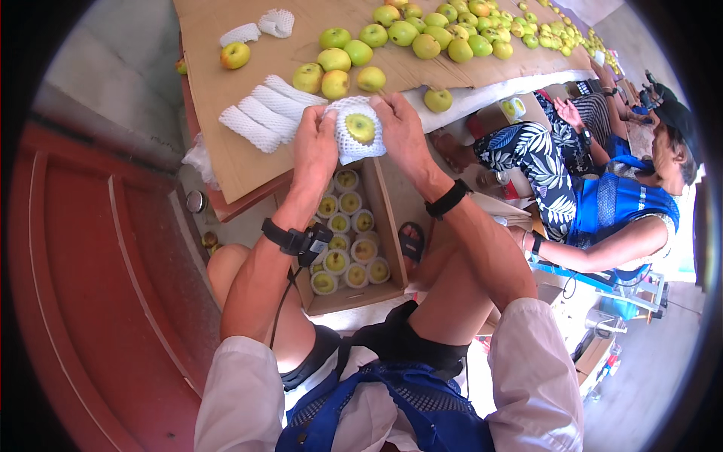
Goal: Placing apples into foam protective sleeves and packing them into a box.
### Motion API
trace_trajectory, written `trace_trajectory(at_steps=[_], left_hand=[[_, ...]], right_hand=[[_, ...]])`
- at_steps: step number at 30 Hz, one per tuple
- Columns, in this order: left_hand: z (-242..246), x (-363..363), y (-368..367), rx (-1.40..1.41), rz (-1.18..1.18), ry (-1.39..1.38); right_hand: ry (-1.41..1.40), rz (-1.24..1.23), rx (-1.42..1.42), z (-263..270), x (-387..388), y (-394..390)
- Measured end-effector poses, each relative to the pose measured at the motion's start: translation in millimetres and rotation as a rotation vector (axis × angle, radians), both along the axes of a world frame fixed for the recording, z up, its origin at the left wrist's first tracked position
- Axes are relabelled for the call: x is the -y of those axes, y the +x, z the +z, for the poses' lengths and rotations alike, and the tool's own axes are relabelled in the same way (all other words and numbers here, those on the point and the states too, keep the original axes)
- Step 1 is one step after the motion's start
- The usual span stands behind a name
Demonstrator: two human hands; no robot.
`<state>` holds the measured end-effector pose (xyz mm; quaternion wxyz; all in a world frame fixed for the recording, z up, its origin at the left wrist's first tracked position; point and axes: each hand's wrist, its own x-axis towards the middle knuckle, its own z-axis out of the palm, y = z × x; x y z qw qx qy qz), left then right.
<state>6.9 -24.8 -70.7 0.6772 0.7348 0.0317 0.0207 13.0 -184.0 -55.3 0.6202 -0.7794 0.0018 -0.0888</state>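
Observation:
Between my two hands is a green apple (360, 129) inside a white foam net sleeve (361, 151), its top showing through the sleeve's opening. My left hand (316, 141) pinches the sleeve's left side, thumb uppermost. On the opposite side, my right hand (402, 127) grips the sleeve near its upper right edge. Below them, a cardboard box (393, 237) holds several sleeved apples (356, 275) standing in rows. Flat foam net sleeves (254, 121) lie side by side on the cardboard-covered table (226, 169), just left of my left hand.
Many loose apples (440, 37) spread over the table's far side. One apple (438, 100) rests close to the table edge. Two more foam sleeves (257, 28) lie beside a reddish apple (235, 55). A co-worker (615, 198) sits at right. A red door (107, 271) stands at left.

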Motion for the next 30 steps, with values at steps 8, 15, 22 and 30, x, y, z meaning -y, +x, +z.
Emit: trace_trajectory(at_steps=[8, 15, 22, 30], left_hand=[[16, 7, -12, -0.006, 0.044, -0.288], [29, 5, -20, -0.075, -0.018, -0.311], [25, 2, -15, -0.057, -0.026, -0.14], [36, 5, -19, -0.123, -0.057, -0.37]], right_hand=[[0.121, -0.084, 0.07, 13, -8, -6], [0.17, -0.093, 0.088, 28, -11, -10], [0.175, -0.081, 0.084, 34, -12, -9], [0.142, -0.079, 0.137, 34, -12, -8]])
